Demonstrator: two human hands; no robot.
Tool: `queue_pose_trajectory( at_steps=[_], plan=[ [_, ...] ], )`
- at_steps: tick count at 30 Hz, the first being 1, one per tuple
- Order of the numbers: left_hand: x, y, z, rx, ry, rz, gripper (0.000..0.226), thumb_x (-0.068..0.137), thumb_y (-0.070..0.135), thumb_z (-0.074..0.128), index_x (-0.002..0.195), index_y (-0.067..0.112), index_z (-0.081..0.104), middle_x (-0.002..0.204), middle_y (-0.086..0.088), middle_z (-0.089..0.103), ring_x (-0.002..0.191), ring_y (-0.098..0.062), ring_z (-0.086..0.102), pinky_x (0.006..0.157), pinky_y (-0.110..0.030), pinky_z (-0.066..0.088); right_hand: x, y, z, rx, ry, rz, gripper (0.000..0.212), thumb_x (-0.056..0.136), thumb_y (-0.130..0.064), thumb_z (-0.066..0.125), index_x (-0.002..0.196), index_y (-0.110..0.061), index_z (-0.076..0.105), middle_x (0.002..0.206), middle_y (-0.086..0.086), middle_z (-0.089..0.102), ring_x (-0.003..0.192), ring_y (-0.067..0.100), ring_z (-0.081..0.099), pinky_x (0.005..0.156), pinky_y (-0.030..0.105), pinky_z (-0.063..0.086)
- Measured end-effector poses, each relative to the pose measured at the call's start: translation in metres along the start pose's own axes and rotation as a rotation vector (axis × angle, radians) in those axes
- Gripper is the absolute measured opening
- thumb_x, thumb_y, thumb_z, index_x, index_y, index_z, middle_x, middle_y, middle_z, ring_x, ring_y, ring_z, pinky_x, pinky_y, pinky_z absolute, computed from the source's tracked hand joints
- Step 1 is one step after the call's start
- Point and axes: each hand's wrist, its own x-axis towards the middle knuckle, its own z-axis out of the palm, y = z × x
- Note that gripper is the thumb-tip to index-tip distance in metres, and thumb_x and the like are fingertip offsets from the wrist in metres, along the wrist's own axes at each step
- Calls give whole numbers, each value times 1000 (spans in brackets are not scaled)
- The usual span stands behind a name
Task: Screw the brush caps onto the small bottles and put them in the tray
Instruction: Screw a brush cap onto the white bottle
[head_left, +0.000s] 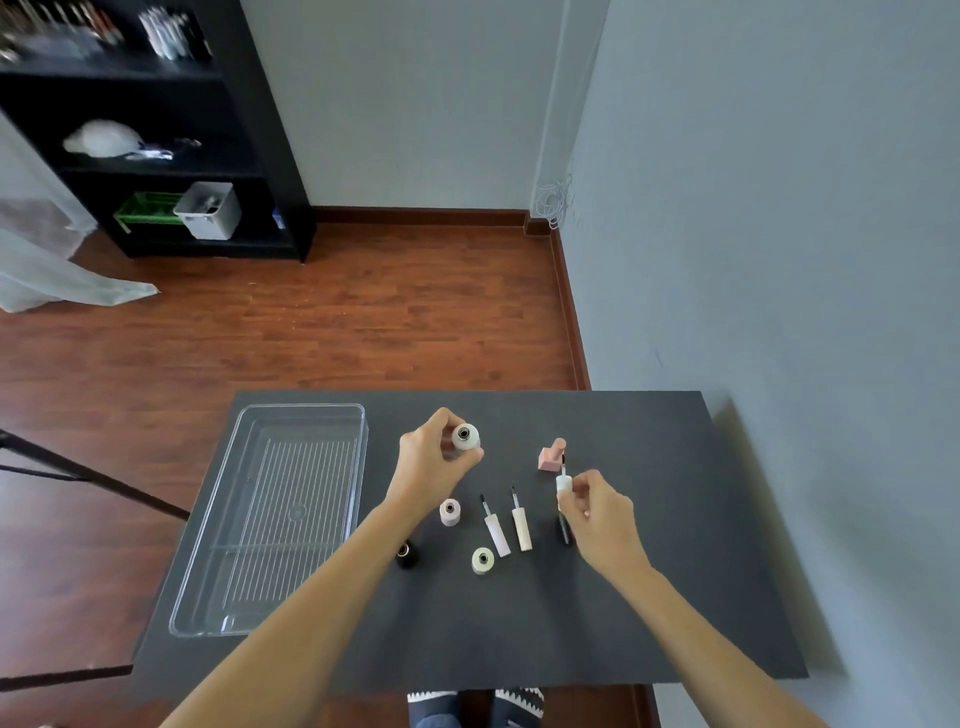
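You are looking down at a dark grey table (649, 597) pushed against a pale blue-grey wall (779, 208) on your right. Beyond it lies a reddish wooden floor (337, 322) edged with brown skirting board (421, 215). In the far left corner stands a black shelf unit (260, 130) holding a green basket (148, 208) and a white bin (208, 210). A sheer curtain (52, 275) trails onto the floor at left.

The right hand (597, 519) hides most of a black brush cap (565, 531) lying under it. The left hand (434, 460) covers the white bottle's (465, 437) lower body. Items on the black shelf's (249, 104) top level are blurred and cropped.
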Motion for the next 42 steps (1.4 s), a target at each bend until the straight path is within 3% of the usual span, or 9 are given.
queue_pose_trajectory(
  at_steps=[3,8,13,17,21,26,29,37,42],
  plan=[
    [6,23,-6,-31,6,55,19,75,18,78,84,23,62,84,8,72,73,0,65,66,-6,48,1,-25,-25,139,42,-66,20,97,-35,55,81,-23,57,75,-4,70,66,4,61,60,11,47],
    [20,71,-18,-77,16,172,20,76,24,80,87,31,65,80,14,71,69,2,61,63,-6,46,15,-79,-68,330,131,-178,9,93,-27,62,86,-26,66,70,-4,71,66,11,68,73,31,56],
    [27,120,-29,-126,71,249,23,75,32,83,87,42,66,78,16,69,66,8,59,58,-3,45,30,-135,-111,699,174,-228,11,88,-24,69,83,-15,75,67,-5,68,61,8,62,71,33,55],
    [27,150,-36,-163,115,298,22,73,37,84,89,41,70,76,14,70,63,6,58,58,-6,46,33,-179,-141,760,204,-403,13,91,-25,68,84,-16,73,81,2,75,77,17,71,81,34,59],
    [24,166,-40,-187,142,336,24,72,37,85,91,34,73,74,12,70,60,2,57,58,-10,49,30,-211,-161,553,228,-599,4,90,-15,68,91,-17,71,81,0,77,81,17,76,81,36,62],
    [20,177,-45,-205,166,329,26,71,36,86,93,29,73,76,8,70,60,-5,59,62,-28,61,31,-230,-174,189,247,-724,10,91,-18,67,100,-15,67,84,-13,74,84,22,74,84,47,58],
    [18,179,-47,-205,172,333,26,71,36,86,92,30,73,74,10,69,58,-4,57,60,-31,62,33,-236,-176,88,229,-774,13,92,-17,66,105,-12,67,87,-9,74,88,15,74,87,40,58],
    [15,183,-48,-215,159,334,24,70,34,87,90,32,73,72,9,68,54,1,55,49,-19,55,37,-240,-171,-41,220,-796,16,92,-17,67,107,-13,67,92,-7,71,82,10,68,74,15,52],
    [15,188,-47,-224,151,350,24,71,33,86,91,29,73,69,13,66,53,2,55,48,-11,46,37,-241,-168,-95,146,-787,15,90,-21,69,103,-15,69,86,-10,71,76,7,66,71,20,51]
  ],
)
